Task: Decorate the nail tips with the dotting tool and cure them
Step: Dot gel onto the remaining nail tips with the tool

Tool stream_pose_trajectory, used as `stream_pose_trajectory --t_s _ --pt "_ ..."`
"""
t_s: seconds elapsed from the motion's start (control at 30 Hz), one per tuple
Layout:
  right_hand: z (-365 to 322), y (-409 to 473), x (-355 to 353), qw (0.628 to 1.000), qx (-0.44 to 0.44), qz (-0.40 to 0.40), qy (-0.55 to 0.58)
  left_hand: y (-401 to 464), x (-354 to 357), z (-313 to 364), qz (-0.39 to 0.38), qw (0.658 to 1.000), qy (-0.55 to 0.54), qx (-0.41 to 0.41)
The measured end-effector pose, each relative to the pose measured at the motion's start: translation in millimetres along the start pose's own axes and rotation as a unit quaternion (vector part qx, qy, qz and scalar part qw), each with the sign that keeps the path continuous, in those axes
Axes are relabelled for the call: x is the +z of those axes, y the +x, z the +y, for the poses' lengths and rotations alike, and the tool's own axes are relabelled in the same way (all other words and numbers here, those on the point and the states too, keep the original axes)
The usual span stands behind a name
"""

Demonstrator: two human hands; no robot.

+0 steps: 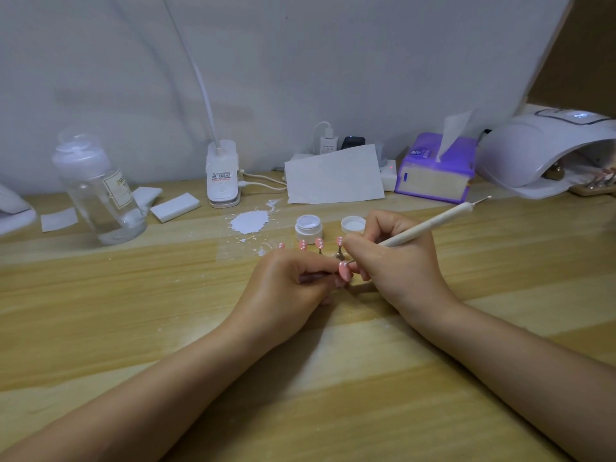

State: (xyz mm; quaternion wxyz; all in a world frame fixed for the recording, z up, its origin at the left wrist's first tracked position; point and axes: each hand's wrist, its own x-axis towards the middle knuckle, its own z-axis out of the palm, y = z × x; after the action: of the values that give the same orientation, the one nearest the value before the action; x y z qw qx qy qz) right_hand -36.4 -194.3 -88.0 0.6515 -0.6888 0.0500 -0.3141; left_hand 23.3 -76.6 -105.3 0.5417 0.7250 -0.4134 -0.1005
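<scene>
- The left hand (293, 281) pinches a glossy pink nail tip (345, 271) just above the pale wooden counter (133, 311); its fingertips and whatever carries the tip are hidden.
- The right hand's (396, 258) grip is closed round a long white dotting tool (430, 225), whose thin metal point touches that tip.
- Behind the hands, four more pink dotted nail tips (319, 242) stand in a row, their stands mostly hidden.
- The white curing lamp (540, 151) is cut off at the right edge.

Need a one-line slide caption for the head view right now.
Right hand dots a pink nail tip held by left hand with dotting tool.
</scene>
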Motion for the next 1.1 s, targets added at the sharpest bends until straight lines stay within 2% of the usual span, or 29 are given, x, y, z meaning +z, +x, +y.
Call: stream_pose_trajectory --t_s 1.1 --pt "1.1 0.4 0.3 1.000 0.001 -0.005 0.006 -0.3 0.1 1.9 0.002 1.000 0.009 0.004"
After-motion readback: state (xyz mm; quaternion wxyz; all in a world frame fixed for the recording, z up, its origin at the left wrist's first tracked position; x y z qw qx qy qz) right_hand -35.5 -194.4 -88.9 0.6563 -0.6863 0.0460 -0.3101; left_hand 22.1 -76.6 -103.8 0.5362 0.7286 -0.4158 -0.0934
